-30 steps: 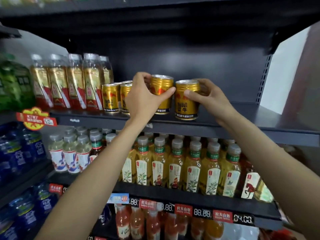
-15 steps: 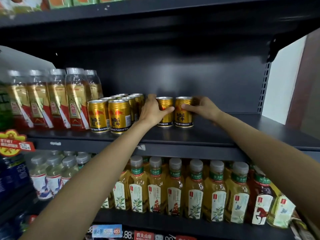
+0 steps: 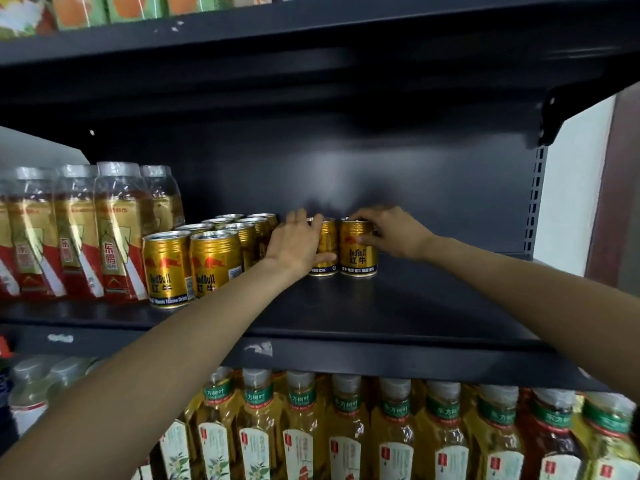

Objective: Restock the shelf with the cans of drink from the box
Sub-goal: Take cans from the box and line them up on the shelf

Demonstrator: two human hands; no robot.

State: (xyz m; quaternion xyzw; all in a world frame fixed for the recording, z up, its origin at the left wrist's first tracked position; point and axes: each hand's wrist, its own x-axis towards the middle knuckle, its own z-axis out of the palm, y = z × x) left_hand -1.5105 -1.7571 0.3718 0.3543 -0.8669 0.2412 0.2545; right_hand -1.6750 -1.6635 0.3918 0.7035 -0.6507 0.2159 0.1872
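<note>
Two gold Red Bull cans stand upright side by side deep on the dark shelf (image 3: 398, 306). My left hand (image 3: 298, 242) wraps the left can (image 3: 327, 242), hiding most of it. My right hand (image 3: 391, 230) grips the right can (image 3: 358, 252) from its right side, fingers over the rim. Both cans rest on the shelf just right of two rows of several identical gold cans (image 3: 194, 261). The box is not in view.
Tall bottles with red and gold labels (image 3: 114, 230) stand left of the cans. Bare shelf extends right to the slotted upright (image 3: 535, 202). Yellow tea bottles (image 3: 346, 427) fill the shelf below. Another shelf (image 3: 311, 32) hangs overhead.
Both hands have carried their cans from the shelf's front edge to the back and set them down beside the can rows. The camera has tilted upward.
</note>
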